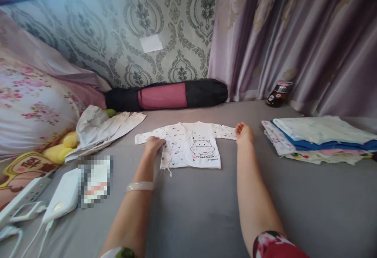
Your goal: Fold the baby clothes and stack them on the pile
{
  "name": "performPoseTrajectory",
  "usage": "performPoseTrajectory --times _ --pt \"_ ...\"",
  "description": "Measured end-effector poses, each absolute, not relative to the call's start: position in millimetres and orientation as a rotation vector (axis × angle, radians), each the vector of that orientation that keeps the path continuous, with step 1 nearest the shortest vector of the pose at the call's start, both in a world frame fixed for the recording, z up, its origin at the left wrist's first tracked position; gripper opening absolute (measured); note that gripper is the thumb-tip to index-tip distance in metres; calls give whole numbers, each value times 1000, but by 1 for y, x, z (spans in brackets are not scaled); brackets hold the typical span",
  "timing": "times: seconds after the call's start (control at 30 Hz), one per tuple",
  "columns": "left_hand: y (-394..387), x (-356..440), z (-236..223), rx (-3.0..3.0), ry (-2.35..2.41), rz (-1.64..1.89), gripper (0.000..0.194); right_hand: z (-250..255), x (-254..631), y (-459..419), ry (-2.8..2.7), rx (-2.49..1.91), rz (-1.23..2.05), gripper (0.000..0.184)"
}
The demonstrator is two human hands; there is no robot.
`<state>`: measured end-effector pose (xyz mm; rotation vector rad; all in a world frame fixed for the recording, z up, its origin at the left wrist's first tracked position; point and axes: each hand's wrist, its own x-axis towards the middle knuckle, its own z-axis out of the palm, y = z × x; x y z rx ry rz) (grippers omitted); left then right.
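A white baby shirt lies spread out on the grey bedsheet, both sleeves stretched sideways. Its front has a cartoon animal and lettering, and a tie string hangs by the lower left edge. My right hand is closed, its fingers curled around the cuff of the right-hand sleeve. At the opposite side, my left hand pinches the fabric near the underarm, below the left-hand sleeve; its fingertips are partly hidden. A pale bangle circles my left wrist.
Folded clothes are stacked at the right, with a dark bottle behind. A black and pink rolled bag lies along the wall. Leftward are a crumpled light cloth, a white power bank and a power strip with cables.
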<state>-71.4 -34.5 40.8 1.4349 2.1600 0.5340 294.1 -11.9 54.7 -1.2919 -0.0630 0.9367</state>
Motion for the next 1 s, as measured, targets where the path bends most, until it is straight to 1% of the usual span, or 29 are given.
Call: performPoseTrajectory --times 0.17,0.37,0.5,0.63,0.73,0.83,0.9,1.0 --pt "-34 -75 52 1299 2127 558 16 56 299 -13 -65 -1311 918 10" --pt "-39 -90 65 1221 2023 529 26 57 293 -14 -49 -1291 910 12" --pt "-49 -110 74 1243 1868 525 29 56 294 -15 -44 -1281 868 12" --pt "-58 -134 77 1295 1812 444 30 52 297 -13 -59 -1308 823 12" --pt "-63 -155 78 1325 1797 396 30 47 300 -10 -79 -1357 782 16" --pt "-65 -171 84 1329 1907 273 31 42 303 -9 -175 -1492 667 21" --pt "-62 -174 90 1335 2048 233 30 42 303 -11 -299 -1632 520 24" --pt "-52 -161 100 1449 2190 367 24 45 299 -18 -483 -1861 301 28"
